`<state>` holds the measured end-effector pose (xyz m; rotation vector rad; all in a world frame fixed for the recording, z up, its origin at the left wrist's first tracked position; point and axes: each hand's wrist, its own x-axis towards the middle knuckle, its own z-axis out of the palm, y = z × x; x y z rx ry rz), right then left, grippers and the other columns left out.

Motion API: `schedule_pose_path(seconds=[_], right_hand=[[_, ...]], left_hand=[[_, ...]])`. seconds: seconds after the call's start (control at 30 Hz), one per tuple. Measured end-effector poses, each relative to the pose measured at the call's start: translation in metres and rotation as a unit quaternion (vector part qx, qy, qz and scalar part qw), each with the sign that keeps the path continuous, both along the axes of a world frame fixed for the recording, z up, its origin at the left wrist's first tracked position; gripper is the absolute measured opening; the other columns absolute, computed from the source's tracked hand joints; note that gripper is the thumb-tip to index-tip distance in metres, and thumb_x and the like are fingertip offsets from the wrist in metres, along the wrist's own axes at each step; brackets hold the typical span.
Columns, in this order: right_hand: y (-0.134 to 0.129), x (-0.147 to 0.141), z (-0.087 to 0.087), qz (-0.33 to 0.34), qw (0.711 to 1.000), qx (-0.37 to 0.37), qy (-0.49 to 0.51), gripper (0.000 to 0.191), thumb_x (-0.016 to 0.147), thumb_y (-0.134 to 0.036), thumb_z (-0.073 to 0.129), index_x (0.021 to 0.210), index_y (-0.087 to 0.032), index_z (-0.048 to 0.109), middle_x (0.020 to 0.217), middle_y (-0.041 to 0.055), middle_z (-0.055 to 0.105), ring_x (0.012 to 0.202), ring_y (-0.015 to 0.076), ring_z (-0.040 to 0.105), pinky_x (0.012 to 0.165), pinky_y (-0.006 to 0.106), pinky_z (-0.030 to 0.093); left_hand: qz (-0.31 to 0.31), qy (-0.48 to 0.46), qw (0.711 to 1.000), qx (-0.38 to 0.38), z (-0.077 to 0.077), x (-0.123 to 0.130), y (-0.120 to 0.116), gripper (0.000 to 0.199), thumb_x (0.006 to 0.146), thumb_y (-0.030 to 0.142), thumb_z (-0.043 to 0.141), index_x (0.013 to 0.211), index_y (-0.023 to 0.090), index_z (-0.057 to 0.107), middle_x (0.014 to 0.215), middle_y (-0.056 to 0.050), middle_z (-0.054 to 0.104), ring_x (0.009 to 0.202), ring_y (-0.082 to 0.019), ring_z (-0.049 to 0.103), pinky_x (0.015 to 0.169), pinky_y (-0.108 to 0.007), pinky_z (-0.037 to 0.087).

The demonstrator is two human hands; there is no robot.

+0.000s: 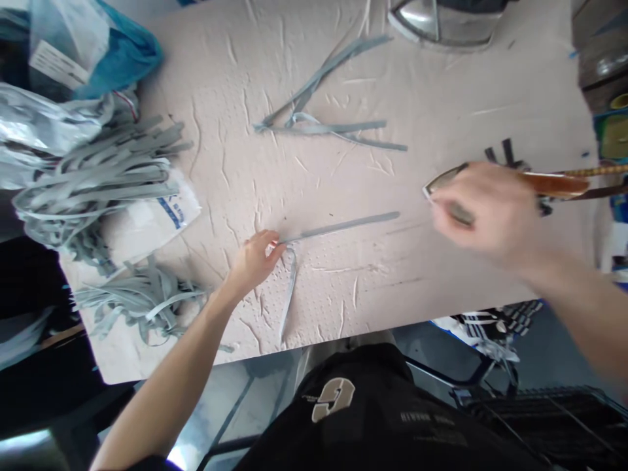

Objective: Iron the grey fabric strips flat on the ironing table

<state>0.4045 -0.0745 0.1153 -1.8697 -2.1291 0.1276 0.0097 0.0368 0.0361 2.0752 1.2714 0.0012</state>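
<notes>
My left hand [258, 261] pinches a narrow grey fabric strip [350, 224] near the front of the covered table [343, 183]. One length of the strip lies straight to the right of my fingers; the other hangs bent toward the table's front edge. To the right, my right hand [485, 206] is wrapped round the handle of an iron, blurred by motion. Only the pointed tip of the iron [436, 183] shows clearly, as the hand covers much of it. Several loose grey strips [324, 127] lie beyond, at the middle of the table.
A large bundle of grey strips [98, 167] rests on the left with plastic bags, and a smaller pile [147, 297] lies in front of it. A blue bag [122, 52] stands at the back left. Another iron [446, 23] sits at the back right.
</notes>
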Motion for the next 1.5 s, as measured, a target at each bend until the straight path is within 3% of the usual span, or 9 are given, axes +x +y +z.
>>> schedule_pose_path(seconds=[0.17,0.27,0.4,0.63,0.77,1.0,1.17,1.3,1.5], right_hand=[[0.013,-0.124,-0.038,0.102,0.886,-0.333,0.307,0.027,0.096,-0.036,0.057,0.11,-0.018,0.072,0.108,0.0095,0.077,0.099,0.0216,0.07,0.09,0.039,0.053],[0.031,-0.157,-0.062,0.093,0.796,-0.313,0.51,0.036,0.095,-0.042,0.061,0.12,-0.017,0.068,0.123,0.0108,0.073,0.112,0.0208,0.067,0.099,0.039,0.05],[0.05,-0.156,-0.063,0.063,0.714,-0.295,0.632,0.034,0.097,-0.049,0.058,0.093,-0.017,0.07,0.074,-0.0004,0.068,0.074,0.0127,0.062,0.074,0.029,0.047],[0.085,-0.075,-0.003,0.007,0.819,-0.167,0.548,0.025,0.097,-0.04,0.062,0.089,-0.018,0.07,0.058,-0.0051,0.056,0.053,0.0075,0.049,0.056,0.026,0.037],[0.081,-0.044,0.018,-0.013,0.876,-0.166,0.453,0.019,0.097,-0.031,0.061,0.084,-0.018,0.068,0.055,-0.0062,0.05,0.051,0.0069,0.044,0.053,0.026,0.032],[0.043,-0.039,-0.054,-0.069,0.871,-0.429,0.23,0.027,0.096,-0.037,0.053,0.084,-0.02,0.07,0.056,-0.0033,0.058,0.049,0.0101,0.051,0.056,0.027,0.038],[0.011,-0.043,-0.071,-0.156,0.935,-0.313,0.056,0.024,0.094,-0.034,0.053,0.094,-0.019,0.072,0.093,0.0108,0.074,0.084,0.0249,0.067,0.069,0.036,0.046],[-0.026,-0.056,-0.072,-0.045,0.995,-0.078,0.034,0.032,0.098,-0.023,0.044,0.116,-0.016,0.07,0.117,0.0139,0.073,0.112,0.0264,0.066,0.097,0.042,0.052],[-0.051,-0.07,-0.114,0.081,0.995,-0.05,0.031,0.045,0.097,-0.017,0.044,0.137,-0.011,0.062,0.149,0.015,0.058,0.142,0.027,0.051,0.122,0.05,0.038]], left_hand=[[0.027,-0.099,0.994,-0.037,0.035,0.012,-0.001,0.02,0.091,0.039,0.058,0.087,0.022,0.067,0.084,-0.002,0.072,0.083,-0.017,0.068,0.078,-0.03,0.054],[0.01,-0.148,0.989,-0.017,0.057,0.024,-0.002,0.019,0.093,0.036,0.058,0.086,0.021,0.069,0.081,-0.001,0.071,0.078,-0.015,0.066,0.075,-0.029,0.053],[0.016,-0.199,0.979,0.031,0.074,0.039,0.01,0.019,0.093,0.033,0.06,0.083,0.02,0.07,0.079,0.0,0.071,0.076,-0.013,0.065,0.075,-0.028,0.053],[0.15,-0.387,0.895,0.161,0.101,0.048,0.064,0.015,0.091,0.024,0.063,0.079,0.017,0.07,0.072,0.002,0.07,0.067,-0.009,0.064,0.068,-0.026,0.052],[0.251,-0.398,0.86,0.196,0.1,0.028,0.055,0.013,0.088,0.024,0.066,0.077,0.018,0.071,0.067,0.002,0.069,0.065,-0.012,0.065,0.068,-0.03,0.052],[0.326,-0.096,0.94,0.017,0.012,-0.021,-0.037,0.025,0.086,0.042,0.06,0.077,0.021,0.071,0.07,0.001,0.07,0.072,-0.016,0.065,0.073,-0.029,0.05],[0.266,0.024,0.961,0.067,-0.011,-0.025,-0.064,0.02,0.086,0.037,0.059,0.094,0.021,0.067,0.094,-0.007,0.07,0.087,-0.023,0.066,0.087,-0.039,0.053],[0.192,-0.018,0.96,0.202,0.004,0.022,-0.063,0.022,0.095,0.03,0.055,0.113,0.02,0.063,0.111,-0.013,0.065,0.11,-0.027,0.061,0.102,-0.049,0.048],[0.05,-0.105,0.983,0.144,-0.018,0.138,-0.061,0.024,0.096,0.027,0.056,0.119,0.021,0.063,0.129,-0.014,0.062,0.124,-0.029,0.055,0.109,-0.05,0.045]])
